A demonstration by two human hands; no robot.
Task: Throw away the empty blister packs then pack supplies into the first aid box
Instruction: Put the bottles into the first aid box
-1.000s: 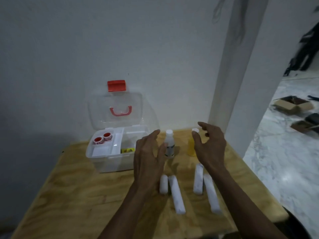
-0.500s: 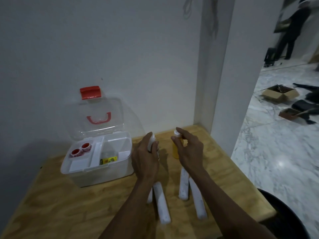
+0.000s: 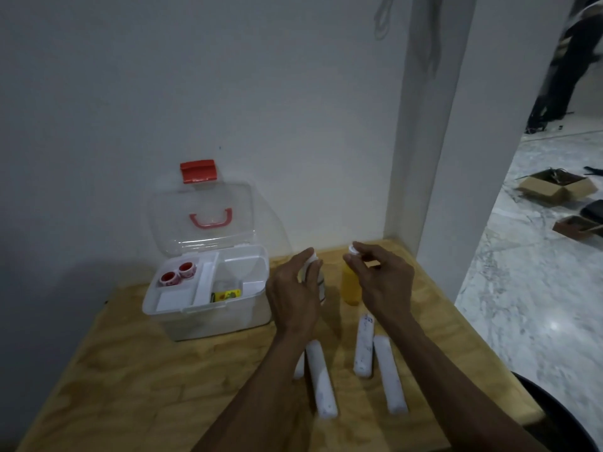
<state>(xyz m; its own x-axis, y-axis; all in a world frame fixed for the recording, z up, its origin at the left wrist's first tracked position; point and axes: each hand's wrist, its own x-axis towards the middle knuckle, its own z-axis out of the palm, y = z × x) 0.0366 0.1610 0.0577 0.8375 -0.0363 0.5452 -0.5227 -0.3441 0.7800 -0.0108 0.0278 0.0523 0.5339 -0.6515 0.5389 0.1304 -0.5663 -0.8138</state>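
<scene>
The first aid box (image 3: 195, 324) stands open on the wooden table, its clear lid with a red latch leaning on the wall. Two red-and-white tape rolls (image 3: 177, 274) and a small yellow pack (image 3: 226, 295) lie inside. Right of the box, my left hand (image 3: 293, 295) wraps around a clear bottle (image 3: 321, 283) with a white cap. My right hand (image 3: 381, 282) pinches the white cap of a yellow bottle (image 3: 350, 287). Both bottles stand upright on the table. Several white bandage rolls (image 3: 321, 378) lie nearer to me, one partly hidden under my left forearm.
The wooden table (image 3: 130, 370) sits against a white wall, with a pillar at its back right corner. A black bin (image 3: 561, 415) shows at the table's lower right. Cardboard boxes (image 3: 558, 189) lie on the marble floor, and a person (image 3: 567, 60) stands far right.
Both hands reached forward from above the bandage rolls and closed on the two bottles. The view has shifted slightly to the right and closer.
</scene>
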